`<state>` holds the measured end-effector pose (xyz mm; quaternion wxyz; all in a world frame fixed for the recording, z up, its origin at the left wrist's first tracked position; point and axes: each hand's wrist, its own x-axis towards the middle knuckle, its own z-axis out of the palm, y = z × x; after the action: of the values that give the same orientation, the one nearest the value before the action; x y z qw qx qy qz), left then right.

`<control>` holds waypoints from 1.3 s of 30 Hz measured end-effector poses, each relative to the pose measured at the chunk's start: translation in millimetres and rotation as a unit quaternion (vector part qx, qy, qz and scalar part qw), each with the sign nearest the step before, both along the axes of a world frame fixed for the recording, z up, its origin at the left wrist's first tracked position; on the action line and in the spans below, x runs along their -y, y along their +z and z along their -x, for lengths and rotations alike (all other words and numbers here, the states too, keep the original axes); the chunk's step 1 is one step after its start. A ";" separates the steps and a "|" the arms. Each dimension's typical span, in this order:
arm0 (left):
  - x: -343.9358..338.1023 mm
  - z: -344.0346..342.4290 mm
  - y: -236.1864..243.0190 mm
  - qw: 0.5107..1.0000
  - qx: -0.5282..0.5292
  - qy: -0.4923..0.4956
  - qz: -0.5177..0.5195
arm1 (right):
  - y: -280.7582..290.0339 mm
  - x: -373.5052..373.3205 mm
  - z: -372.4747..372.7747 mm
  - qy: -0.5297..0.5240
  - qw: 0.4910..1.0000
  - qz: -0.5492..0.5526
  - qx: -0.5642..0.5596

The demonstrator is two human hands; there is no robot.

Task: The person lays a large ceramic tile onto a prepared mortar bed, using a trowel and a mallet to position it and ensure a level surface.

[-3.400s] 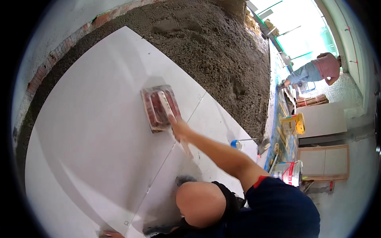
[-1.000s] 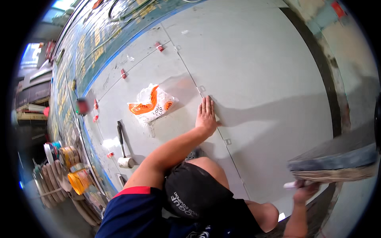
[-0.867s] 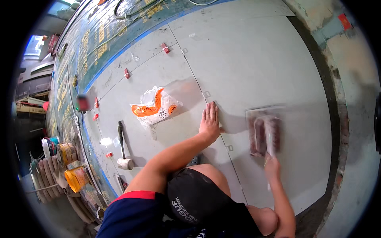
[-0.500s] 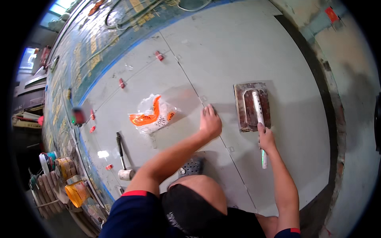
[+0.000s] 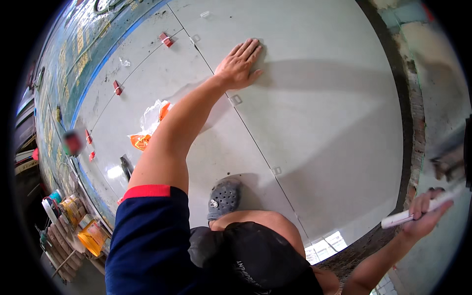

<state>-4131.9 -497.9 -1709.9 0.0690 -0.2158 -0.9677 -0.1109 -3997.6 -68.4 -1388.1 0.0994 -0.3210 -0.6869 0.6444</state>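
Note:
My left hand (image 5: 240,66) lies flat on a large pale grey floor tile (image 5: 334,118), fingers stretched, just beyond the seam between two tiles. It holds nothing. At the far right my right hand (image 5: 427,211) is wrapped round the long white handle (image 5: 396,220) of a flat, board-like tiling tool. The tool's blurred brown head (image 5: 448,164) is raised near the wall and partly cut off by the picture's dark rim. Clear plastic levelling clips (image 5: 236,100) stick up along the seam. Behind my left forearm sits a clear-and-orange plastic bag (image 5: 140,141), partly hidden.
Red wedges (image 5: 166,40) stand along the left tile joint. A mallet's dark handle (image 5: 125,167) shows beside my left arm. My grey clog (image 5: 226,196) rests on the tile. Buckets, one a yellow bucket (image 5: 93,237), are at lower left; a rough wall edge (image 5: 418,123) runs along the right.
My left hand has moved farther away and spread flat on the tile. My right hand has lifted the tiling tool off the tile and swung it right toward the wall. The view has shifted.

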 end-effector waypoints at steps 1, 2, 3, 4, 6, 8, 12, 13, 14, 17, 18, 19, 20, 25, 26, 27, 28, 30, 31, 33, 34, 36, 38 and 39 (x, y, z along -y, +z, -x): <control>0.5 -0.7 -1.2 0.999 0.012 0.005 0.029 | -13.5 -2.4 3.9 0.023 0.995 -0.055 -0.083; 0.5 1.3 -2.1 0.998 0.020 0.010 0.057 | -27.5 -2.5 4.0 0.047 0.978 -0.110 -0.170; 16.3 -11.0 -3.4 0.996 0.037 0.019 0.076 | -72.9 7.9 -3.1 0.072 0.978 -0.124 -0.155; 15.9 -11.8 -4.4 0.997 0.041 0.014 0.070 | -126.4 25.8 -22.5 0.106 0.978 -0.166 -0.061; 6.9 8.9 -2.0 0.998 0.024 0.000 0.055 | -228.0 68.3 -64.7 0.214 0.931 -0.238 0.176; 2.0 20.7 -4.3 0.998 0.000 0.026 0.055 | -266.3 101.0 -66.4 0.285 0.906 -0.155 0.271; 17.2 3.1 -18.1 0.999 0.002 0.037 0.037 | -177.8 122.5 -2.1 0.266 0.890 0.047 0.368; 22.2 -6.3 -20.5 0.998 0.007 0.040 0.042 | -151.8 114.7 4.5 0.250 0.891 0.066 0.374; 28.9 -17.5 -21.8 0.998 0.014 0.047 0.045 | -116.0 114.0 11.3 0.216 0.919 0.057 0.326; 16.5 -0.9 -4.9 0.999 -0.001 0.034 0.040 | -25.8 86.7 40.0 0.077 0.995 -0.009 0.057; 17.4 4.0 0.9 0.998 -0.008 0.028 0.052 | -17.2 73.9 45.3 0.083 0.995 0.000 -0.055; 16.8 6.0 4.2 0.998 -0.007 0.029 0.061 | -25.0 66.8 46.5 0.083 0.995 0.001 -0.056; 10.6 11.7 3.9 0.998 -0.012 0.026 0.059 | -37.8 58.7 44.9 0.091 0.988 -0.027 -0.119; 5.1 12.1 -5.6 0.999 -0.001 0.016 0.041 | -238.3 124.1 -34.5 0.295 0.856 -0.291 0.308; 12.1 6.4 -6.1 0.999 0.001 0.017 0.045 | -242.8 135.3 -31.9 0.320 0.860 -0.178 0.355; 20.7 -0.1 -5.8 0.998 0.016 0.036 0.048 | -241.1 145.3 -38.6 0.354 0.859 -0.197 0.314; 30.1 -6.7 -4.9 0.997 0.030 0.054 0.051 | -237.8 155.4 -45.3 0.387 0.854 -0.216 0.271; 54.9 0.0 6.7 0.996 -0.013 0.058 0.070 | -233.1 170.5 -30.4 0.387 0.855 -0.211 0.275; 57.6 -15.1 8.2 0.996 0.010 0.055 0.065 | -239.0 164.1 -39.0 0.364 0.873 -0.192 0.261; 66.9 -37.0 22.3 0.997 0.020 0.050 0.060 | -247.6 148.5 -47.7 0.338 0.886 -0.181 0.261; 78.3 -46.0 32.3 0.995 0.045 0.061 0.067 | -239.6 150.9 -42.3 0.335 0.891 -0.180 0.248; 90.3 -60.7 56.0 0.992 0.065 0.076 0.076 | -213.3 158.7 -32.9 0.323 0.902 -0.033 0.283; 97.1 -71.5 79.8 0.984 0.139 0.112 0.021 | -190.0 157.7 -22.3 0.312 0.907 -0.081 0.271; 100.5 -74.5 83.1 0.981 0.152 0.118 0.009 | -173.0 160.3 -13.0 0.308 0.909 -0.066 0.274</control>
<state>-4057.5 -598.5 -1626.8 -0.0688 -0.0817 -0.9864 -0.1250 -3984.5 -228.7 -1561.1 -0.2749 -0.2505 -0.7930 0.4825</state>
